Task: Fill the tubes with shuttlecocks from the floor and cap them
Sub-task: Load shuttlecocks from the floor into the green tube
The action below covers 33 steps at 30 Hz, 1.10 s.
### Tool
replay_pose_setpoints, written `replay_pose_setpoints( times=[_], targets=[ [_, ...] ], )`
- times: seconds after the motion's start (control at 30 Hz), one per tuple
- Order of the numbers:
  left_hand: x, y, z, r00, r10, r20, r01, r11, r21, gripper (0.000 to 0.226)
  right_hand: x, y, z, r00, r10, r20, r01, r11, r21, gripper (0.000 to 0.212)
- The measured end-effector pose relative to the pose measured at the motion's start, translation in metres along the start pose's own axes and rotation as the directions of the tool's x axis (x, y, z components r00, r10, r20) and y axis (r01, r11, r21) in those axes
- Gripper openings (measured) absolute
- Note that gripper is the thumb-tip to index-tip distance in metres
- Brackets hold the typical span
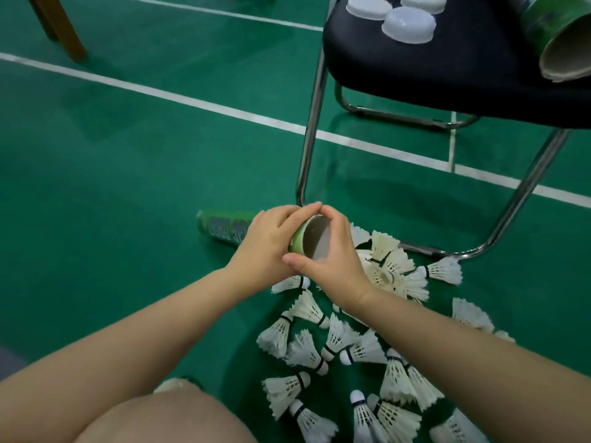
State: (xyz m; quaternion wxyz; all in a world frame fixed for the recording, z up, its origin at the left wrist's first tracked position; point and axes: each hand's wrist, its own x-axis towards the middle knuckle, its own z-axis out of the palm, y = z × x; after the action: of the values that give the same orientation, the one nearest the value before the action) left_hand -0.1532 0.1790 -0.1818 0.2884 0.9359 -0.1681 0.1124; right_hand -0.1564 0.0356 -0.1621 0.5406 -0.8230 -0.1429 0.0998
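Note:
A green cardboard tube [224,227] lies just above the green floor, its open end [316,238] turned toward me. My left hand [265,247] wraps around the tube near that end. My right hand [332,260] curls over the rim from the right, thumb below and fingers on top. The inside shows grey and I cannot tell what it holds. Several white feather shuttlecocks [339,340] lie scattered on the floor under and right of my hands. Three white caps [409,25] rest on a dark chair seat.
The chair seat [463,65] stands at upper right on chrome legs [311,129]. A second green tube [563,39] lies on it, open end facing me. White court lines [160,94] cross the floor. A wooden leg [60,27] is at upper left. My knee [166,417] shows at the bottom.

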Motion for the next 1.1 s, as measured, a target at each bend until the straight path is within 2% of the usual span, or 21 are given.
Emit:
replay_pose_setpoints(
  times=[0.07, 0.17, 0.23, 0.33, 0.43, 0.53, 0.67, 0.77, 0.87, 1.0, 1.1],
  targets=[
    [0.002, -0.004, 0.003, 0.999, -0.007, -0.033, 0.007, 1.0, 0.009, 0.075, 0.006, 0.0, 0.002, 1.0, -0.003, -0.029, 0.007, 0.991, 0.134, 0.081],
    [0.006, -0.005, 0.002, 0.995, -0.042, -0.09, 0.045, 0.998, 0.039, 0.083, 0.019, -0.002, -0.003, 0.976, 0.135, -0.173, -0.045, 0.894, 0.445, 0.038],
    [0.009, -0.003, 0.0, 0.99, -0.07, -0.119, 0.075, 0.996, 0.042, 0.082, 0.027, 0.011, -0.016, 0.932, 0.249, -0.263, -0.105, 0.88, 0.462, 0.024],
    [0.014, -0.001, 0.004, 0.987, -0.081, -0.138, 0.09, 0.994, 0.059, 0.081, 0.027, 0.053, -0.037, 0.929, 0.287, -0.233, -0.234, 0.945, 0.23, 0.037],
    [0.019, 0.001, 0.015, 0.988, -0.069, -0.139, 0.082, 0.993, 0.089, 0.083, 0.023, 0.09, -0.041, 0.95, 0.29, -0.113, -0.3, 0.951, -0.079, 0.064],
    [0.02, 0.002, 0.022, 0.987, -0.061, -0.147, 0.076, 0.992, 0.099, 0.082, 0.027, 0.108, -0.037, 0.973, 0.225, 0.051, -0.185, 0.893, -0.41, 0.072],
    [0.022, 0.003, 0.024, 0.984, -0.072, -0.162, 0.09, 0.99, 0.105, 0.071, 0.042, 0.123, -0.019, 0.949, 0.223, 0.223, -0.003, 0.714, -0.7, 0.073],
    [0.026, -0.001, 0.022, 0.981, -0.068, -0.184, 0.089, 0.99, 0.109, 0.074, 0.052, 0.136, 0.003, 0.906, 0.169, 0.388, 0.238, 0.554, -0.798, 0.08],
    [0.029, -0.005, 0.015, 0.968, -0.076, -0.238, 0.1, 0.991, 0.09, 0.08, 0.053, 0.151, 0.023, 0.872, 0.147, 0.467, 0.362, 0.449, -0.817, 0.073],
    [0.03, -0.007, 0.007, 0.953, -0.07, -0.295, 0.095, 0.993, 0.073, 0.078, 0.051, 0.156, 0.033, 0.889, 0.205, 0.409, 0.308, 0.392, -0.867, 0.067],
    [0.031, -0.006, 0.011, 0.951, -0.069, -0.302, 0.099, 0.991, 0.086, 0.079, 0.051, 0.157, 0.033, 0.9, 0.215, 0.379, 0.253, 0.449, -0.857, 0.065]
  ],
)
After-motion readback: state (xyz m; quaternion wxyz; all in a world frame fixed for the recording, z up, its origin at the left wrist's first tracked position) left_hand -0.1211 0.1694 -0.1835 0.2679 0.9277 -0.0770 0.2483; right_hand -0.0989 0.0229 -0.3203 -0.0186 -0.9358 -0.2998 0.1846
